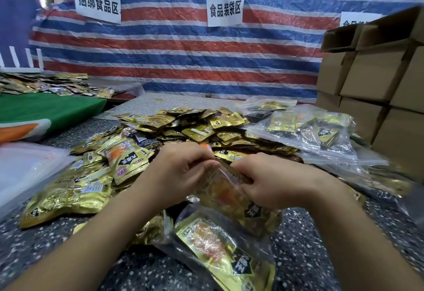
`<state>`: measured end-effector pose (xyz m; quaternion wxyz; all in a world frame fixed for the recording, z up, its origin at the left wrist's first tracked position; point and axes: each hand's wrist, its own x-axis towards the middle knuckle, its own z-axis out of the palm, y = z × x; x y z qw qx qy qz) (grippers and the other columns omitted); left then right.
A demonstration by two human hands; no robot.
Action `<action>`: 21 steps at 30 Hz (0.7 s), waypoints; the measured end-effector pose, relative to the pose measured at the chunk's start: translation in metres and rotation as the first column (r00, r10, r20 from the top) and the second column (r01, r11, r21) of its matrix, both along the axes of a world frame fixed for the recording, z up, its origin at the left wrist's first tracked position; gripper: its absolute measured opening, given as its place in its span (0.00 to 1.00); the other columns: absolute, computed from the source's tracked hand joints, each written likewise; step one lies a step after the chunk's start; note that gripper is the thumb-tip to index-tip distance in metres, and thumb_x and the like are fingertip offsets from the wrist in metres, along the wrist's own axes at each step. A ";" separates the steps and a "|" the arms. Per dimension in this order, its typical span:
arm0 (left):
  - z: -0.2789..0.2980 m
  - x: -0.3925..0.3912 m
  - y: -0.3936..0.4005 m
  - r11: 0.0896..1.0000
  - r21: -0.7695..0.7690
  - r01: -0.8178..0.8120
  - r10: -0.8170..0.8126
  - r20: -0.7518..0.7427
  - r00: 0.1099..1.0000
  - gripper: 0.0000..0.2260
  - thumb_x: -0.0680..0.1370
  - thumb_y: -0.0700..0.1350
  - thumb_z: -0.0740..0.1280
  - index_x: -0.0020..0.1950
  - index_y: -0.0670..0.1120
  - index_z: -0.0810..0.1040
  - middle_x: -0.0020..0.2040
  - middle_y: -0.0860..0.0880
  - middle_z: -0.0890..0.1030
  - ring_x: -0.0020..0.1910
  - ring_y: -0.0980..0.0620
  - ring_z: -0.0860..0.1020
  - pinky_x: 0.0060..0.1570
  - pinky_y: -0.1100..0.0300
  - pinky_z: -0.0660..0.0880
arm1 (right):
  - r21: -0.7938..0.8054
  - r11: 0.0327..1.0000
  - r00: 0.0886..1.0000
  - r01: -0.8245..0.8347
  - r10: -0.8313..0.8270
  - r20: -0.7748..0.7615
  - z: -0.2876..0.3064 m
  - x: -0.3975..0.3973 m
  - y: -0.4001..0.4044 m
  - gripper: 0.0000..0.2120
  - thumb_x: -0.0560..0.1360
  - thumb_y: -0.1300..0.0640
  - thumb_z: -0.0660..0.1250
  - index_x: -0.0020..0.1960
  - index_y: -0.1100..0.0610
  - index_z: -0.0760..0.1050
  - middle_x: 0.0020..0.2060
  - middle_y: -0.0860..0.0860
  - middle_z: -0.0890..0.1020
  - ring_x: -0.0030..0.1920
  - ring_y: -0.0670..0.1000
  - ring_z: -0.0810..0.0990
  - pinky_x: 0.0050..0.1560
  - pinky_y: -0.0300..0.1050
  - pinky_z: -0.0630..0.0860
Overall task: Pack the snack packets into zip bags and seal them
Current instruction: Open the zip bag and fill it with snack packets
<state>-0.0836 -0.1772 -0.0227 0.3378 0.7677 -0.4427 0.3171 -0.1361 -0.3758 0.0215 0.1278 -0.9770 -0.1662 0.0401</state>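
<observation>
Item: clear zip bag (231, 189) holding gold snack packets, just nearer me than the loose packet heap (183, 127) on the speckled surface (321, 244). Fingers of my left hand (183, 169) and right hand (273, 180) pinching its top edge.

Even bright light, edge distortion, soft blur throughout.
</observation>
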 end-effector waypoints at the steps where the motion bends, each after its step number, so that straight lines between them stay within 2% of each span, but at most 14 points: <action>1: 0.000 0.000 0.000 1.000 -0.014 -0.009 0.009 -0.003 1.000 0.09 0.77 0.47 0.70 0.45 0.42 0.85 0.38 0.52 0.83 0.37 0.59 0.79 0.39 0.65 0.75 | 0.014 1.000 1.000 0.002 -0.002 -0.002 0.001 0.000 -0.001 0.07 0.79 0.47 0.65 0.46 0.49 0.77 0.40 0.47 0.82 0.41 0.48 0.80 0.40 0.50 0.79; 3: 0.000 0.000 -0.001 0.998 -0.054 -0.027 0.027 -0.015 1.000 0.04 0.76 0.43 0.72 0.46 0.43 0.85 0.39 0.54 0.83 0.39 0.62 0.78 0.41 0.72 0.72 | 0.031 0.999 1.000 0.010 -0.009 -0.004 0.002 0.000 -0.005 0.07 0.79 0.46 0.66 0.47 0.48 0.77 0.41 0.46 0.82 0.41 0.45 0.80 0.41 0.48 0.80; 5: 0.000 -0.001 -0.002 0.992 -0.113 -0.047 0.043 -0.040 0.998 0.04 0.75 0.43 0.72 0.46 0.44 0.85 0.39 0.57 0.81 0.40 0.63 0.78 0.42 0.74 0.71 | 0.037 0.999 0.999 -0.003 0.001 0.043 0.003 0.000 -0.006 0.09 0.80 0.46 0.65 0.46 0.50 0.77 0.40 0.47 0.81 0.41 0.48 0.80 0.41 0.50 0.79; 6: 0.001 -0.002 -0.002 0.987 -0.150 -0.057 0.048 -0.063 0.997 0.04 0.76 0.44 0.72 0.46 0.45 0.85 0.40 0.58 0.81 0.41 0.63 0.79 0.41 0.72 0.73 | 0.066 0.998 0.997 -0.004 -0.001 0.076 0.002 0.000 -0.005 0.12 0.81 0.45 0.63 0.45 0.52 0.77 0.39 0.49 0.82 0.41 0.51 0.80 0.41 0.52 0.78; 8: 0.004 -0.004 0.000 0.969 -0.234 -0.081 0.051 -0.132 0.990 0.02 0.76 0.43 0.72 0.46 0.47 0.84 0.40 0.60 0.81 0.41 0.61 0.80 0.39 0.67 0.76 | 0.243 0.970 0.996 0.019 -0.040 0.082 0.002 0.000 -0.001 0.22 0.80 0.38 0.57 0.43 0.54 0.78 0.40 0.53 0.83 0.42 0.54 0.82 0.41 0.53 0.80; 10: 0.006 -0.004 0.003 0.945 -0.307 -0.113 0.053 -0.195 0.979 0.05 0.76 0.40 0.72 0.46 0.50 0.83 0.39 0.59 0.82 0.40 0.59 0.81 0.38 0.65 0.77 | 0.341 0.940 0.998 0.030 -0.050 0.050 0.002 -0.002 0.003 0.29 0.75 0.30 0.53 0.43 0.53 0.80 0.40 0.54 0.84 0.40 0.52 0.83 0.38 0.49 0.81; 12: 0.007 -0.004 0.003 0.935 -0.329 -0.130 0.060 -0.214 0.975 0.07 0.76 0.39 0.71 0.45 0.52 0.82 0.39 0.59 0.82 0.40 0.60 0.80 0.39 0.66 0.76 | 0.277 0.961 0.994 -0.021 -0.009 0.106 0.000 -0.001 0.005 0.19 0.78 0.37 0.60 0.39 0.49 0.78 0.36 0.50 0.82 0.34 0.48 0.80 0.33 0.46 0.77; 14: 0.008 -0.006 0.002 0.939 -0.322 -0.119 0.048 -0.222 0.974 0.07 0.77 0.39 0.71 0.45 0.52 0.82 0.39 0.58 0.82 0.39 0.60 0.80 0.38 0.67 0.75 | 0.195 0.981 0.992 -0.016 -0.009 0.127 -0.002 0.001 0.005 0.16 0.82 0.47 0.62 0.38 0.51 0.76 0.35 0.52 0.81 0.33 0.50 0.76 0.36 0.53 0.76; 15: 0.008 -0.006 0.002 0.941 -0.319 -0.108 0.034 -0.228 0.973 0.07 0.77 0.40 0.71 0.45 0.52 0.82 0.38 0.58 0.82 0.39 0.60 0.80 0.37 0.68 0.75 | 0.167 0.986 0.992 0.000 -0.020 0.121 -0.003 0.002 0.005 0.16 0.83 0.49 0.61 0.39 0.52 0.76 0.36 0.54 0.81 0.34 0.52 0.76 0.38 0.56 0.76; 17: 0.008 -0.007 0.001 0.943 -0.322 -0.088 0.011 -0.235 0.972 0.08 0.76 0.40 0.71 0.44 0.55 0.81 0.37 0.58 0.82 0.38 0.60 0.80 0.37 0.70 0.74 | 0.139 0.990 0.994 0.007 -0.021 0.103 -0.004 0.002 0.004 0.16 0.83 0.49 0.60 0.40 0.54 0.77 0.37 0.52 0.81 0.37 0.53 0.78 0.39 0.53 0.76; 19: 0.008 -0.007 0.000 0.937 -0.338 -0.092 0.004 -0.250 0.968 0.08 0.77 0.42 0.71 0.44 0.56 0.81 0.36 0.57 0.82 0.38 0.61 0.80 0.36 0.70 0.74 | 0.117 0.993 0.992 0.000 -0.015 0.129 -0.004 0.001 0.005 0.17 0.83 0.48 0.59 0.40 0.54 0.77 0.36 0.51 0.81 0.34 0.50 0.77 0.35 0.48 0.74; 21: 0.009 -0.006 0.000 0.912 -0.402 -0.083 -0.048 -0.305 0.951 0.02 0.76 0.47 0.70 0.45 0.55 0.81 0.38 0.54 0.83 0.37 0.59 0.81 0.37 0.66 0.77 | 0.126 0.992 0.979 0.009 -0.034 0.201 -0.002 0.001 0.005 0.17 0.83 0.49 0.58 0.40 0.55 0.76 0.35 0.51 0.81 0.35 0.53 0.78 0.36 0.51 0.76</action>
